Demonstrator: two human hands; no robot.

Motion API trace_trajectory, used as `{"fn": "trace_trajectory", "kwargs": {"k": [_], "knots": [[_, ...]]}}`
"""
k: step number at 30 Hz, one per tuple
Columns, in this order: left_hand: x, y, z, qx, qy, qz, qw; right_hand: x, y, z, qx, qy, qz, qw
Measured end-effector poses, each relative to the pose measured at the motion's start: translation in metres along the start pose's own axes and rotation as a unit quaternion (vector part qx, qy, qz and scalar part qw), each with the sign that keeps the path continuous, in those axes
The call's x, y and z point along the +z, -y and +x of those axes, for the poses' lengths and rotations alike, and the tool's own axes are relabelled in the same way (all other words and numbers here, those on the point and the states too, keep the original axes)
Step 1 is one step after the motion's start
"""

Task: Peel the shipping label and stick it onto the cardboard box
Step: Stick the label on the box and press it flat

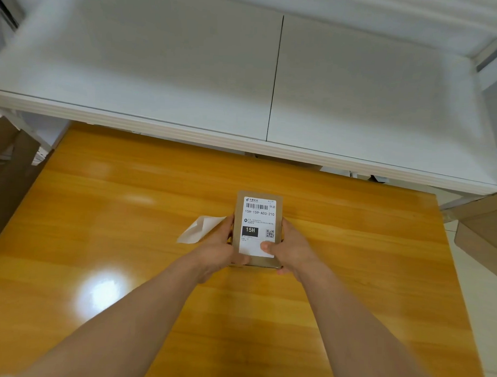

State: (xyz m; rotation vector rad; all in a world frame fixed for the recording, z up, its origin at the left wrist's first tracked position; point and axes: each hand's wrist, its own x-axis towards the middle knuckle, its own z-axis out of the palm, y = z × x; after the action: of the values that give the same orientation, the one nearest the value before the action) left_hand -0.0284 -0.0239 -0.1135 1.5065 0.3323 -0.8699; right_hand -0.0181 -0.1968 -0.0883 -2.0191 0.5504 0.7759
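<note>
On the orange table (128, 212), right of centre, sits a small box (278, 200) with the label (258, 226) lying flat on its top face, covering most of it. Its barcode, the code 15H-159-A03-210, a black 15H block and a QR square read clearly; the smaller print is too fine to make out. The left hand (217, 250) wraps the box's left edge and near corner, fingers curled round the side and mostly hidden behind the box. The right hand (291, 250) grips the right edge, its thumb pressed flat on the label's lower right corner, the other fingers tucked out of sight beyond the edge (one fingertip shows under the near side). A white backing sheet (199, 229) lies on the table just left of the left hand, partly covered by it. Behind the table runs a white shelf (189, 73). Brown cartons (8, 166) stand at both sides, cut off by the frame.
</note>
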Motion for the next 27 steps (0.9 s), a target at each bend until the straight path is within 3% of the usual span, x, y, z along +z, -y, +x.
{"fn": "trace_trajectory", "kwargs": {"k": [6,18,27], "knots": [[0.021,0.005,0.005,0.04,-0.082,-0.011,0.996,0.006,-0.012,-0.005,-0.044,-0.004,0.039,0.998],[0.004,-0.013,0.003,-0.047,-0.068,-0.045,0.996,-0.014,-0.009,-0.003,0.002,0.041,0.046,0.998],[0.01,-0.029,0.009,-0.027,-0.191,0.106,0.975,-0.006,-0.004,-0.001,-0.026,-0.05,-0.038,0.998]]}}
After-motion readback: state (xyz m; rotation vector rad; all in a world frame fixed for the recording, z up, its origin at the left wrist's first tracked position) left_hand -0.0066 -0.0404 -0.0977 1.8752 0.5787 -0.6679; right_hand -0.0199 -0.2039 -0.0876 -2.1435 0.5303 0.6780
